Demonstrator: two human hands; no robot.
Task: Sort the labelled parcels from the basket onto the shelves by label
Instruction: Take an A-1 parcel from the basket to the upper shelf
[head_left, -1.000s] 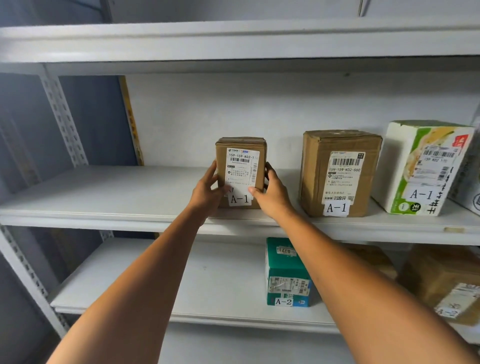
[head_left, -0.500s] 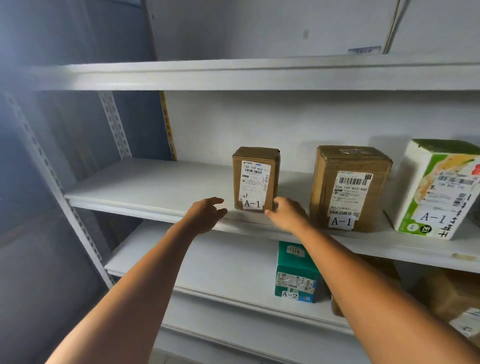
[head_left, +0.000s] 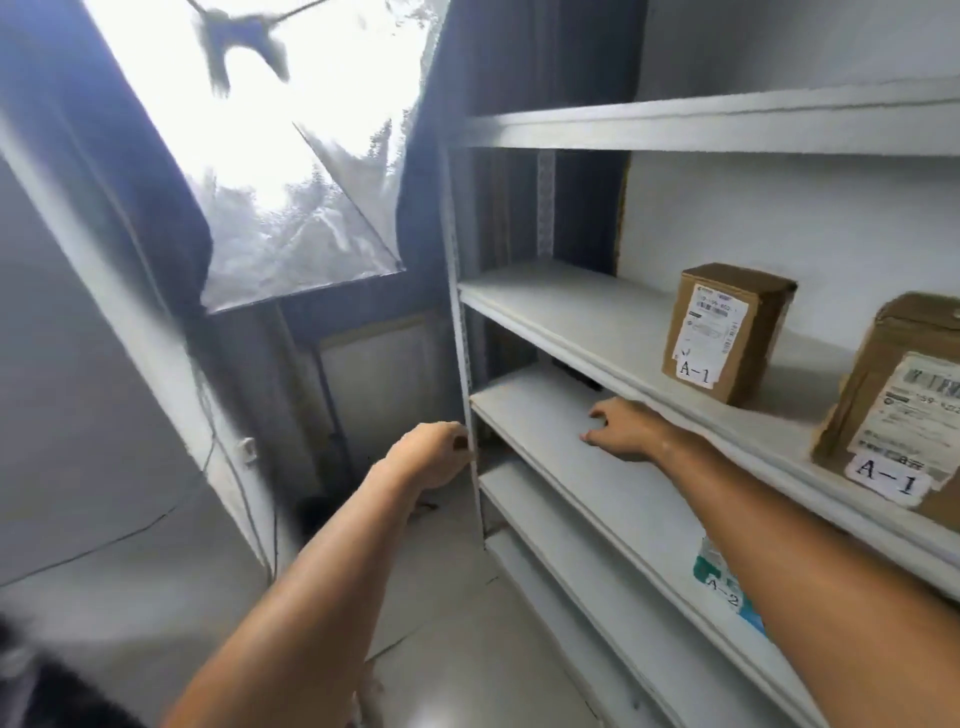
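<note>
Both hands are empty; the left hand (head_left: 427, 454) hangs in the air with its fingers curled loosely inward, nothing between them, just beside the front upright post (head_left: 464, 332) of the shelving unit, which stands immediately to its right; the right hand (head_left: 626, 428) is spread, fingers apart and pointing left, in front of the lip of the shelf (head_left: 597, 322) that bears the parcels, and whether it touches that lip cannot be told; up and to the right of this hand, well clear of it, a small brown parcel (head_left: 724, 332) stands upright on that shelf, its white tag reading A-1; further right again, partly cut by the frame edge, a larger brown parcel (head_left: 898, 400) also tagged A-1 stands beside it with a gap between the two; under the right forearm a green and white parcel (head_left: 719, 569) tagged A-2 shows on a lower shelf (head_left: 561, 447), mostly hidden by the arm; far left of the left hand a bright window (head_left: 270, 135) with dark curtains fills the upper corner; the basket is out of view.
</note>
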